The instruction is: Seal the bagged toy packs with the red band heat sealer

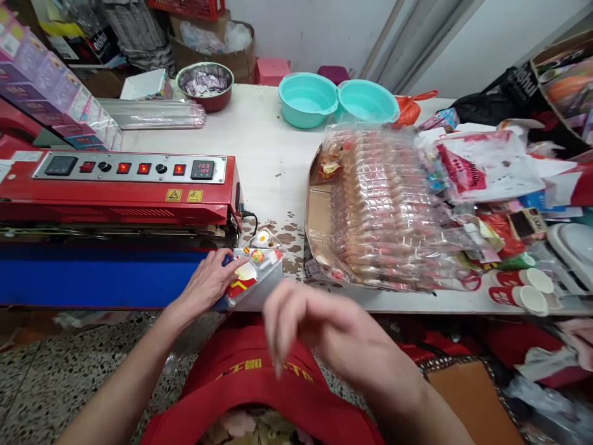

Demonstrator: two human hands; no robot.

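My left hand (210, 279) rests on a clear plastic packet of small toys (254, 267), fingers laid over its left end at the mouth of the red sealing machine (120, 185). The packet lies on the table edge beside the machine's blue conveyor belt (92, 275). My right hand (301, 327) hovers in front of the packet, blurred by motion, fingers loosely spread and hanging down, with nothing visible in it.
A cardboard tray (319, 216) holds a stack of similar clear packets (389, 204) on the right. Two teal bowls (338, 99) and a metal bowl (205, 83) stand at the back. Loose packaging and paper cups (523, 290) crowd the right side.
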